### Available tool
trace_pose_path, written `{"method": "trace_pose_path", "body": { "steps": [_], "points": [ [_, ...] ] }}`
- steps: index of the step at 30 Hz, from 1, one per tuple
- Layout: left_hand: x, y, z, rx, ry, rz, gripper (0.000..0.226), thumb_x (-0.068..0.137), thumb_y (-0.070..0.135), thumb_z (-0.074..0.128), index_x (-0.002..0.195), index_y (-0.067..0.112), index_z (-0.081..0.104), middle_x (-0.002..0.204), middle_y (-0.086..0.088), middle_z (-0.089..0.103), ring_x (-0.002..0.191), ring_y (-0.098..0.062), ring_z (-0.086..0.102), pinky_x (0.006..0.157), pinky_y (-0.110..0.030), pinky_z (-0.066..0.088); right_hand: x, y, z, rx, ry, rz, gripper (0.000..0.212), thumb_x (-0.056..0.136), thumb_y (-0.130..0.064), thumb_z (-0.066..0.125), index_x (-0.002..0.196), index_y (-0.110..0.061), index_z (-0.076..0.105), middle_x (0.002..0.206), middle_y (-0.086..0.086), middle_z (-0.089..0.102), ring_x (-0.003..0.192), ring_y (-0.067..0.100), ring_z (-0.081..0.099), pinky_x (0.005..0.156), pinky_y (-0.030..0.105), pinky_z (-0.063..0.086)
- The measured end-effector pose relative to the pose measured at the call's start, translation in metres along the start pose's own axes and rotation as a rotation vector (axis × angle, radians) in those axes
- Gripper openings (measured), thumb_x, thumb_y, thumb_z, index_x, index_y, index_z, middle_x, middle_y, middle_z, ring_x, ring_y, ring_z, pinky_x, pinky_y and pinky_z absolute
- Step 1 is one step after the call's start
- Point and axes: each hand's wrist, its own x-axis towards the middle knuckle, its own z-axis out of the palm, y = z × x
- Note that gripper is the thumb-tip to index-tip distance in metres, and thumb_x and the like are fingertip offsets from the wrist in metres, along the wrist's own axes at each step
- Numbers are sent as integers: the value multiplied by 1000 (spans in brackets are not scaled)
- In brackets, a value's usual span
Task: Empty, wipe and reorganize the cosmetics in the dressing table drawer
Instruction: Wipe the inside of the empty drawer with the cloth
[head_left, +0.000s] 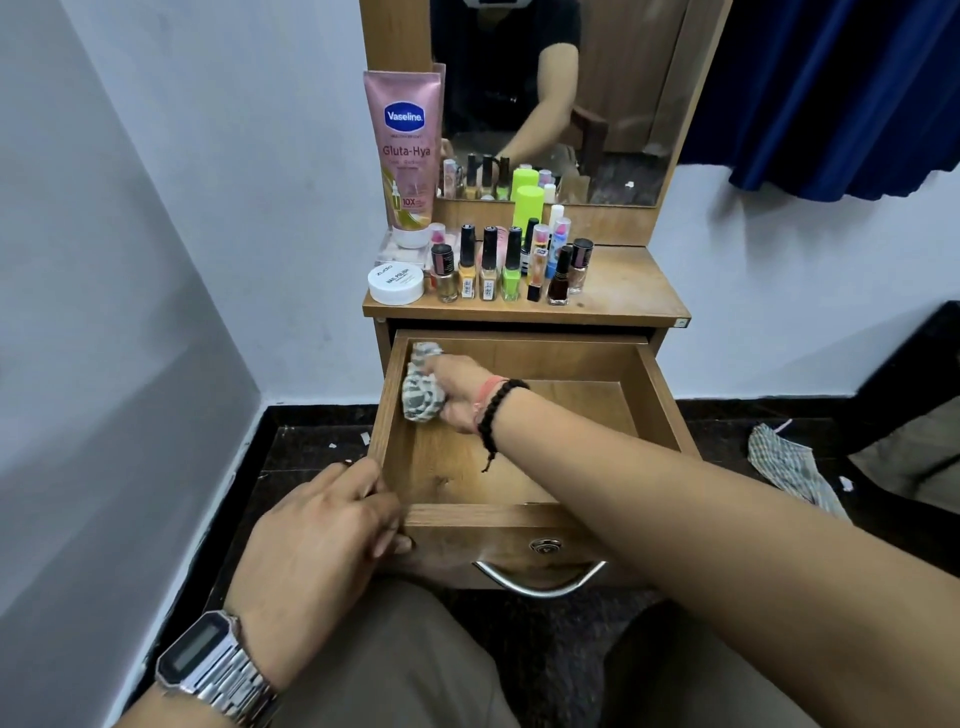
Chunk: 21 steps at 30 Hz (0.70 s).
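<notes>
The wooden drawer (665, 395) is pulled out, and only the cloth and my hand are inside it. My right hand (457, 395) grips a bunched grey-and-white cloth (422, 391) against the drawer's back left corner. My left hand (332, 530) holds the drawer's front left corner, fingers curled over the rim. On the dressing table top (623, 291) stand several nail polish bottles (488, 270), a pink Vaseline tube (408, 156), a white round jar (396, 285) and a neon green bottle (529, 208).
A mirror (597, 104) rises behind the cosmetics. A white wall closes in on the left. A blue curtain (841, 93) hangs at the right. A checked cloth (789, 467) lies on the dark floor to the right. The drawer's metal handle (540, 579) faces my knees.
</notes>
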Motion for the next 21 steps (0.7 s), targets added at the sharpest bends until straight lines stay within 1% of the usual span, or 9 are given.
{"method": "trace_pose_path", "body": {
  "steps": [2, 3, 5, 7, 10, 11, 13, 17, 21],
  "points": [
    [0, 0, 0, 7, -1, -3, 49, 55, 32, 85, 54, 25, 37, 68, 13, 46, 61, -9, 49, 48, -12, 7, -4, 2, 15, -121, 35, -27, 9, 97, -7, 47, 97, -6, 55, 75, 6, 55, 59, 15, 53, 52, 16, 48],
    [-1, 0, 1, 10, -1, -2, 46, 55, 32, 85, 54, 24, 39, 68, 13, 46, 61, -9, 49, 48, -14, 9, -6, 4, 17, -158, 56, -40, 11, 95, -6, 49, 103, -5, 55, 72, 5, 52, 56, 14, 51, 45, 14, 42],
    [-1, -1, 2, 15, 4, 1, 44, 56, 32, 85, 54, 24, 42, 69, 13, 46, 61, -9, 49, 49, -16, 11, -9, 9, 9, -233, 31, -60, 18, 89, -2, 56, 106, -4, 54, 77, 10, 56, 57, 16, 53, 48, 18, 46],
    [-1, 0, 1, 30, 3, 0, 43, 55, 34, 85, 54, 24, 44, 69, 13, 46, 61, -9, 48, 47, -15, 9, -13, 12, -7, -580, -30, -210, 25, 82, -8, 66, 102, -11, 53, 94, 12, 62, 68, 20, 60, 56, 27, 53],
    [0, 0, 0, 48, 2, -10, 42, 55, 36, 85, 53, 23, 45, 69, 14, 47, 61, -8, 48, 50, -8, 3, 0, 8, -37, -1648, -51, -1054, 40, 82, -14, 66, 120, -14, 52, 118, 8, 57, 100, 25, 56, 78, 37, 53],
    [0, 1, 0, 42, -1, -14, 42, 55, 36, 85, 53, 23, 45, 69, 14, 47, 61, -8, 48, 51, -8, 3, 3, 2, -45, -1859, -110, -1273, 35, 87, -11, 58, 122, -12, 54, 122, 9, 56, 105, 26, 54, 79, 37, 52],
    [0, 1, 0, 27, -4, -18, 43, 55, 34, 85, 53, 23, 44, 69, 14, 47, 61, -9, 48, 51, -7, 4, 13, -10, -62, -2106, -175, -1501, 35, 93, -9, 38, 119, -12, 61, 126, 9, 59, 110, 26, 57, 77, 34, 51],
    [1, 2, -2, 35, -9, -22, 44, 51, 34, 86, 51, 23, 44, 67, 14, 48, 59, -9, 49, 51, -7, 2, 25, -17, -87, -2638, -106, -1466, 56, 93, -13, 20, 127, -24, 62, 140, -3, 55, 125, 15, 54, 81, 23, 49],
    [1, 2, -3, 29, -8, -18, 47, 52, 35, 87, 51, 23, 42, 67, 14, 47, 59, -10, 50, 51, -7, 3, 31, -13, -91, -2684, -83, -1314, 50, 97, -14, 23, 136, -21, 55, 150, -4, 43, 133, 16, 45, 85, 26, 47]
  ]
}}
